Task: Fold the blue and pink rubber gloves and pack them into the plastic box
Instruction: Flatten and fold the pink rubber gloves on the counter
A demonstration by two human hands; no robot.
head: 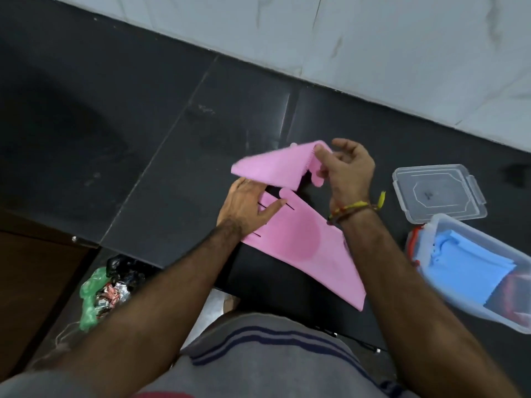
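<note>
One pink rubber glove [298, 248] lies flat on the black counter, fingers toward my left hand [247, 208], which presses down on them. A second pink glove [273, 165] is lifted above it, bent over into a fold; my right hand [344, 170] pinches its finger end. The clear plastic box [448, 225] stands at the right edge with folded blue gloves [465, 268] inside. Its clear lid [439, 193] lies flat just behind it.
The black counter [172, 139] runs back to a pale marble wall [373, 47]. Below the counter's front edge at the left sits a heap of green and black plastic bags [100, 291]. A brown cabinet [34, 277] is at the far left.
</note>
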